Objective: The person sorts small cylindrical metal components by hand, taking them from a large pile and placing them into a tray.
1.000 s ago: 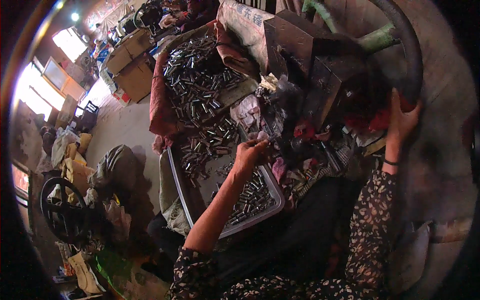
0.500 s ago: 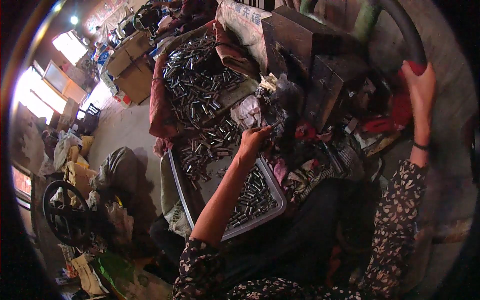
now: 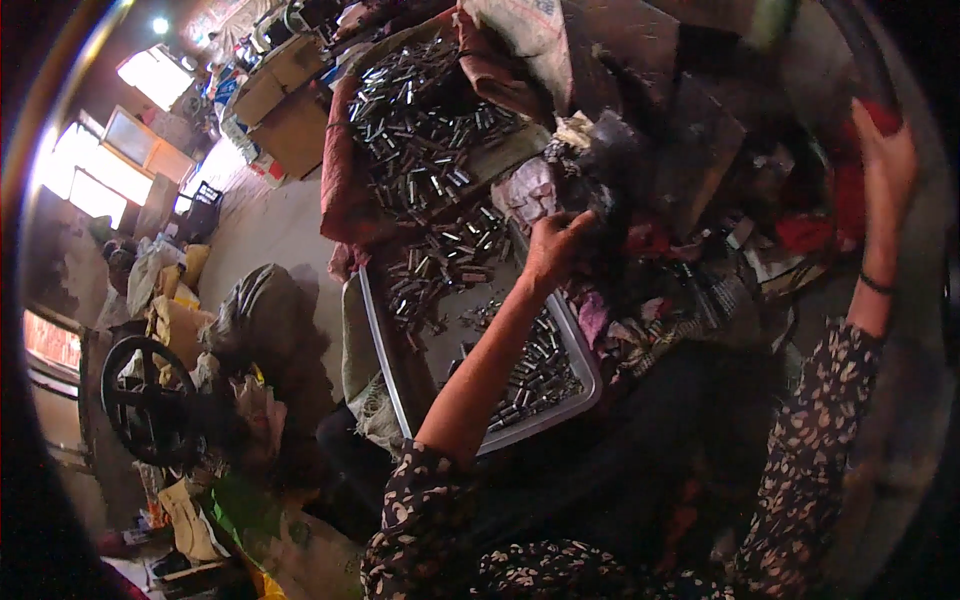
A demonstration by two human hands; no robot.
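Note:
My right hand (image 3: 888,158), up at the far right, is closed round a red wrapping (image 3: 876,117) on a dark curved bar (image 3: 868,45). My left hand (image 3: 558,245) reaches over the far right rim of a pale plastic tray (image 3: 592,385), its fingers pinched together at a dark, shadowed part of a machine. What lies between those fingertips is hidden. Short metal tubular pieces (image 3: 535,370) fill part of the tray under my left forearm. More such metal pieces (image 3: 415,130) lie heaped beyond it on a reddish cloth-edged surface (image 3: 345,190).
Dark heavy blocks (image 3: 700,150) of the machine stand between my hands. Crumpled pale cloth (image 3: 527,190) and red rags (image 3: 805,233) lie around them. To the left are a black handwheel (image 3: 150,400), stuffed sacks (image 3: 260,310) and cardboard boxes (image 3: 285,110).
The whole view has shifted, with the scene sliding right and up. My left hand has moved slightly right, closer to the dark machine part. The right hand still grips the bar, which has shifted right.

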